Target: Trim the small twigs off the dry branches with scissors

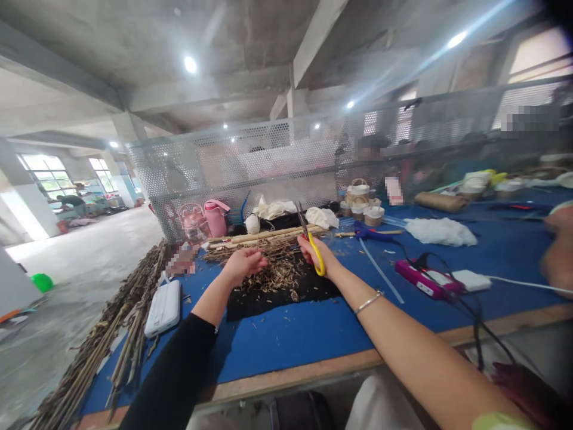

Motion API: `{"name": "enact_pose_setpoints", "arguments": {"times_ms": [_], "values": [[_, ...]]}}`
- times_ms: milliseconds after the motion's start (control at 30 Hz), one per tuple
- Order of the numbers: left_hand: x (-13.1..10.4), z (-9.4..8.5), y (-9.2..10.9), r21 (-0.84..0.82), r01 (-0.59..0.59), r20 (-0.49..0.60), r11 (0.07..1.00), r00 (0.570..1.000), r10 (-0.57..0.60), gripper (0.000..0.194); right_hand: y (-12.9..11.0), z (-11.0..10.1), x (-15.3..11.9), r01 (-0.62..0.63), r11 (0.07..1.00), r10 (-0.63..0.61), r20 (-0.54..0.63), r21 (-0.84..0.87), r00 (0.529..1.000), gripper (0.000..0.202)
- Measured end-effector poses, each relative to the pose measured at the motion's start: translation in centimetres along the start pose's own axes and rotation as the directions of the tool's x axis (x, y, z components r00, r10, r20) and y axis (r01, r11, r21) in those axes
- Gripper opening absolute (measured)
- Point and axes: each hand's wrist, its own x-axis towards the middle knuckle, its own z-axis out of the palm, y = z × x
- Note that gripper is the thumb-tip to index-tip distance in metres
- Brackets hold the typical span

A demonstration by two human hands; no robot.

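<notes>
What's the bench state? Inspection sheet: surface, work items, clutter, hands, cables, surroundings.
Surface: blue tabletop with a wooden front edge; loose crumbs scattered on it.
Work items: yellow-handled metal scissors; chopped dried brown plant pieces on a black cloth; long dried brown stalks along the left side.
Clutter: white rectangular box, pink bottle, white crumpled sheet.
Hands: right hand holds the scissors, blades pointing away; left hand above the pieces, fingers curled, grip unclear.
Cables: white cable runs right; black cable hangs past the front edge.
Surroundings: perforated metal screen behind; co-worker's blurred arm at right.
</notes>
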Motion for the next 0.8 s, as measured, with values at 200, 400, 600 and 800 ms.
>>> {"name": "enact_pose_setpoints", "arguments": {"times_ms": [200, 400, 600, 800], "values": [[-0.4, 2.1, -0.4, -0.157, 0.057, 0.136, 0.986, 0.990, -0.036, 0.015, -1.3, 0.2, -1.3, -0.144, 0.976, 0.069, 0.391, 0.165, 0.918, 0.041], [-3.0, 5.5, -0.7, 0.393, -0.262, 0.158, 0.882, 0.964, 0.216, 0.023, 0.9, -0.2, -0.1, -0.065, 0.964, 0.069, -0.006, 0.259, 0.998, 0.040], [-3.9, 8.0, -1.4, 0.595, -0.382, 0.237, 0.707, 0.924, 0.299, 0.019, 1.6, -0.5, 0.3, -0.076, 0.949, 0.116, -0.115, 0.306, 0.987, 0.039], [-3.1, 6.6, -1.8, 0.398, -0.214, 0.026, 0.892, 0.975, 0.223, 0.010, 1.4, -0.3, 0.0, -0.091, 0.940, 0.120, -0.067, 0.329, 0.991, 0.038]]}}
